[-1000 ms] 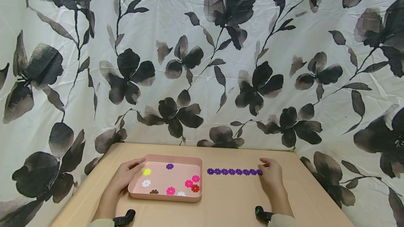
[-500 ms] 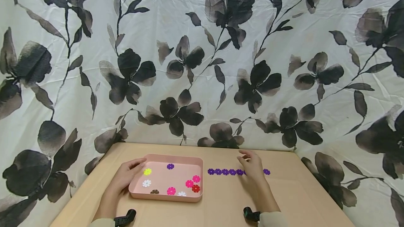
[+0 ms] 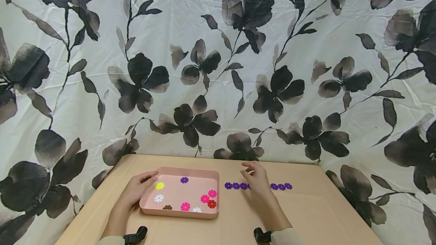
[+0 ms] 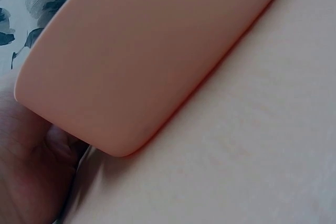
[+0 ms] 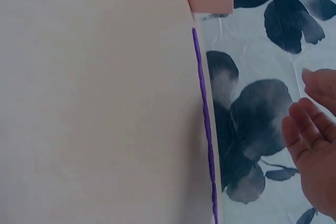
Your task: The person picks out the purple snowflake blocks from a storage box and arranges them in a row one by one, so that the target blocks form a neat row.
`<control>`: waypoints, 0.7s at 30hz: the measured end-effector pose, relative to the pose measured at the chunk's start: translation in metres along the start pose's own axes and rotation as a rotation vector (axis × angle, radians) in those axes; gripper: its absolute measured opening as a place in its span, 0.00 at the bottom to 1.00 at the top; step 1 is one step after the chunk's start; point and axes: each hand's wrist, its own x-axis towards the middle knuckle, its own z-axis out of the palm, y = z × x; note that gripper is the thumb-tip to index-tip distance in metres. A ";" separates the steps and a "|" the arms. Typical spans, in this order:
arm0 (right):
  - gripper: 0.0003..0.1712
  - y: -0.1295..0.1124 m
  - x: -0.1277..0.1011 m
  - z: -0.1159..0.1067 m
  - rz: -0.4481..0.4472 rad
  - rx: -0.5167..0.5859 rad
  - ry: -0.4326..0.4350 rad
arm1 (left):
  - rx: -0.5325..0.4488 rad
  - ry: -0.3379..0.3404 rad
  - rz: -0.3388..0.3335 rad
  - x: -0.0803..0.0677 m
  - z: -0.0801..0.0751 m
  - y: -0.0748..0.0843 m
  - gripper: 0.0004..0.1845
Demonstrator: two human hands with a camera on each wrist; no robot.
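Note:
A pink tray [image 3: 177, 211] sits on the tan table [image 3: 238, 222] and holds several small flower-shaped discs: a yellow one [image 3: 159, 186], a purple one [image 3: 184, 180], white, pink, red and brown. My left hand [image 3: 136, 190] grips the tray's left rim, thumb over the edge; the left wrist view shows the tray wall [image 4: 147, 61] against my palm [image 4: 26, 177]. A row of purple discs [image 3: 235, 186] runs to the right of the tray. My right hand [image 3: 257, 180] hovers over the middle of that row, fingers relaxed [image 5: 310, 135], holding nothing.
A white cloth with black flowers [image 3: 218, 67] hangs close behind the table and around both sides. The row's right end [image 3: 284, 186] lies toward the table's far right corner. Bare tabletop lies in front of the tray and the row.
My right hand has left the right end of the purple row and moved left along it, toward the tray. One more disc lies at that end. The left hand has stayed on the tray.

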 end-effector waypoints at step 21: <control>0.12 -0.031 -0.007 0.047 0.021 0.035 -0.138 | 0.023 0.008 0.010 0.002 0.000 0.000 0.28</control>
